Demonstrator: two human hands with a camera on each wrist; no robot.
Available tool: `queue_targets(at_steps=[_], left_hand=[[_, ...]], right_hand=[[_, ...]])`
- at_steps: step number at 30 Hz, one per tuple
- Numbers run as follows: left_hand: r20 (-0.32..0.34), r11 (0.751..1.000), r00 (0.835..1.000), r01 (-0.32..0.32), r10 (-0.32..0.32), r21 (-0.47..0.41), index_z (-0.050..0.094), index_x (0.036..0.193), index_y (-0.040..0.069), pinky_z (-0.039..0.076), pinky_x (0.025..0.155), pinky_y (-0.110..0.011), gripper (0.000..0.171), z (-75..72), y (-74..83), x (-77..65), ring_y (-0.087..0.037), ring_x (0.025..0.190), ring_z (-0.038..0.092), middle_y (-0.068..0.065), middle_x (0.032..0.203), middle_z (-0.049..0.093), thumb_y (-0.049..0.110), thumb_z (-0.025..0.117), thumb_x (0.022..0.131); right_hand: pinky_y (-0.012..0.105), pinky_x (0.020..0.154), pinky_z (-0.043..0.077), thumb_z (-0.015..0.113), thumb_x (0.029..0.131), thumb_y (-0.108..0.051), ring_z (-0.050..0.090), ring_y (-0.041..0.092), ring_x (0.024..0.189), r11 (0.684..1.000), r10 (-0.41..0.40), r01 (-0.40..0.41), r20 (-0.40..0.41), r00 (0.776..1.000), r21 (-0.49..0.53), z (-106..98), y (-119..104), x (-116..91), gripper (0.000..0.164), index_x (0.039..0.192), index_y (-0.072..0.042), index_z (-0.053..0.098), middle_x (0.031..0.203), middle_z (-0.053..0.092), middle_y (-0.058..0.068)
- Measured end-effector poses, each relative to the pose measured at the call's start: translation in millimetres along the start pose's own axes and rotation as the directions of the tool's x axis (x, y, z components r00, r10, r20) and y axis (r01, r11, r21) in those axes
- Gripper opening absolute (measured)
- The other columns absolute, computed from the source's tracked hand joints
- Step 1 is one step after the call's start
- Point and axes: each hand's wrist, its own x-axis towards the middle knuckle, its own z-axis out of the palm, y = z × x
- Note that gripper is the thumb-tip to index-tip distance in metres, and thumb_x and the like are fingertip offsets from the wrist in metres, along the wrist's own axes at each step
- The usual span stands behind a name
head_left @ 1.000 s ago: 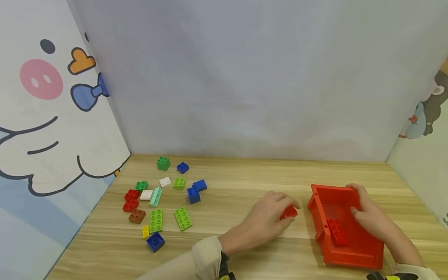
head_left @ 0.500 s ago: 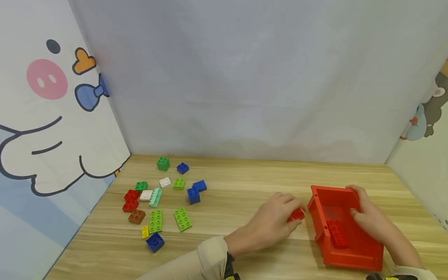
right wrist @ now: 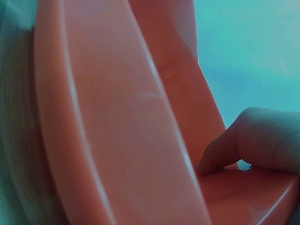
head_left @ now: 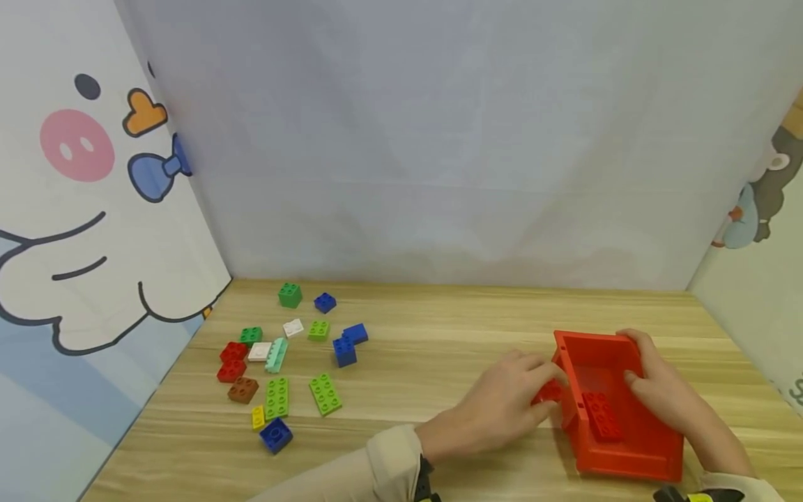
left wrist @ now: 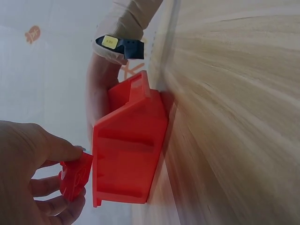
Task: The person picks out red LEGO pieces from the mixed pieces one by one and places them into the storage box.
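Note:
My left hand [head_left: 502, 404] pinches a red toy brick [left wrist: 75, 177] between thumb and fingers, right at the left wall of a red plastic bin [left wrist: 126, 159]. In the head view that brick is partly covered by the fingers. My right hand [head_left: 668, 390] grips the bin's right wall, thumb on the inner side and fingers over the outside. Inside the bin lies a long red studded brick [head_left: 602, 416]. The right wrist view shows the bin's wall up close, with the right thumb [right wrist: 229, 145] bent over its edge.
Several loose bricks are spread on the left of the wooden table [head_left: 439, 321]: lime bricks [head_left: 325, 394], blue bricks [head_left: 344, 351], red bricks [head_left: 232, 370], a brown brick [head_left: 242, 390] and a yellow brick [head_left: 258, 417]. A pale curtain [head_left: 439, 139] stands behind the table.
My left hand has moved right with the red brick, from the open table to the bin's left wall. The right hand keeps its grip on the bin.

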Motion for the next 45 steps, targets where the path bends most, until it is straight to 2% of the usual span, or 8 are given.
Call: queue_targets(at_steps=[6,11,17,25,35,40,45], left_hand=[[-0.013,0.998,0.998,-0.055,0.055,0.008,0.059,0.111,0.023,0.036,0.084,-0.013,0.025,1.1,5.6,6.2,-0.001,0.095,0.044,0.014,0.105,0.056,0.022,0.067,0.086],[-0.015,0.996,0.996,-0.087,0.088,0.008,0.059,0.11,0.022,0.036,0.086,-0.013,0.025,2.6,10.9,10.1,-0.001,0.097,0.045,0.013,0.106,0.057,0.021,0.066,0.086],[-0.015,0.991,0.991,-0.129,0.129,0.048,0.06,0.109,0.021,0.035,0.085,-0.013,0.024,4.9,19.3,15.9,0.0,0.095,0.044,0.013,0.106,0.057,0.022,0.066,0.085],[0.045,0.991,0.991,-0.131,0.129,0.03,0.059,0.114,0.023,0.033,0.089,-0.012,0.027,7.5,27.0,23.5,0.0,0.1,0.042,0.012,0.11,0.054,0.024,0.064,0.088],[0.119,0.988,0.984,-0.143,0.136,0.055,0.057,0.117,0.026,0.031,0.089,-0.011,0.027,17.2,35.1,33.1,0.001,0.099,0.041,0.013,0.113,0.052,0.028,0.062,0.09],[0.134,0.984,0.978,-0.169,0.159,0.064,0.056,0.117,0.026,0.029,0.089,-0.01,0.028,23.7,38.2,38.6,0.002,0.1,0.042,0.015,0.113,0.053,0.031,0.062,0.09],[0.15,0.985,0.977,-0.162,0.153,0.052,0.055,0.118,0.027,0.029,0.09,-0.01,0.029,24.9,40.6,42.0,0.002,0.101,0.042,0.016,0.114,0.052,0.031,0.062,0.09]], right_hand=[[0.051,0.073,0.048,0.045,0.086,0.01,0.051,0.035,0.091,1.0,-0.005,0.005,-0.004,1.0,0.012,-0.9,0.4,-0.4,0.06,0.137,0.002,0.014,0.117,0.045,0.03],[0.045,0.068,0.05,0.045,0.087,0.01,0.054,0.032,0.086,1.0,-0.002,0.002,-0.007,1.0,0.022,-0.5,1.0,-0.9,0.06,0.138,0.001,0.015,0.115,0.048,0.03],[0.04,0.064,0.05,0.044,0.089,0.008,0.055,0.03,0.084,0.998,0.024,-0.025,0.019,1.0,0.065,-0.4,1.1,-1.3,0.06,0.139,-0.001,0.013,0.115,0.048,0.029],[0.038,0.061,0.05,0.043,0.09,0.006,0.056,0.027,0.079,0.996,0.036,-0.038,0.03,0.999,0.08,-0.9,0.1,-1.4,0.06,0.14,-0.002,0.011,0.112,0.049,0.029],[0.04,0.063,0.049,0.044,0.09,0.005,0.054,0.03,0.084,0.998,0.033,-0.034,0.025,0.999,0.049,-1.3,1.1,-2.2,0.06,0.14,-0.002,0.012,0.113,0.049,0.029],[0.042,0.066,0.047,0.045,0.09,0.005,0.053,0.031,0.088,0.999,0.026,-0.027,0.02,0.999,0.037,-1.4,0.8,-2.6,0.06,0.141,-0.003,0.013,0.114,0.049,0.028],[0.043,0.068,0.047,0.045,0.091,0.004,0.053,0.031,0.089,0.999,0.021,-0.022,0.019,1.0,0.044,-1.7,1.7,-1.3,0.06,0.141,-0.003,0.013,0.113,0.05,0.027]])
